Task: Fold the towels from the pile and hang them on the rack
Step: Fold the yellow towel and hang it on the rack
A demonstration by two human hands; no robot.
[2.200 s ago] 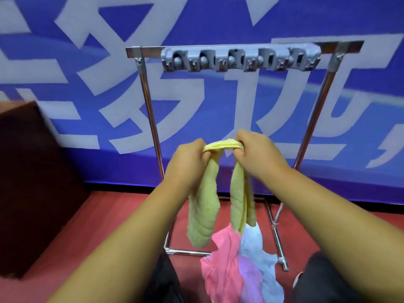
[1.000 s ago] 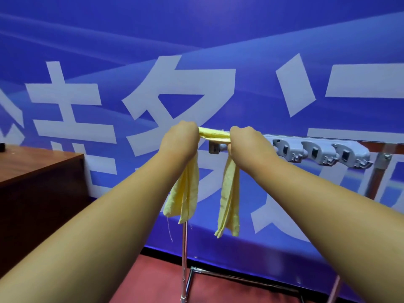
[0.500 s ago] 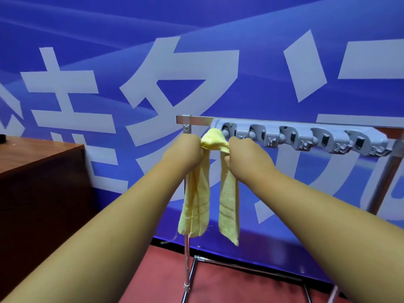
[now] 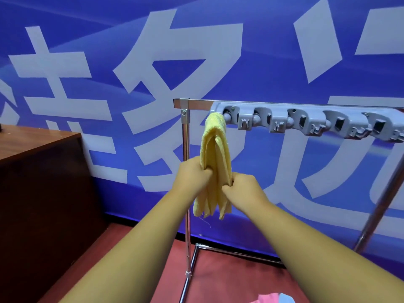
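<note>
A folded yellow towel (image 4: 215,149) hangs from the leftmost clip of the grey holder strip (image 4: 306,123) on the chrome rack (image 4: 185,171). Its top fold is caught at the strip's left end and its ends dangle below my hands. My left hand (image 4: 193,173) grips the towel's left half about midway down. My right hand (image 4: 242,189) grips the right half at the same height. Both hands sit side by side, well below the rack bar. At the bottom edge, pink and blue cloth of the pile (image 4: 273,299) just shows.
A dark wooden cabinet (image 4: 39,193) stands to the left of the rack. A blue banner with large white characters (image 4: 153,62) fills the wall behind. The red floor (image 4: 229,276) lies under the rack's base bars. The strip's other clips to the right hold nothing.
The towel's fold has gone onto the leftmost clip. Both hands have slid down from the fold to the towel's middle, and the two halves now hang together.
</note>
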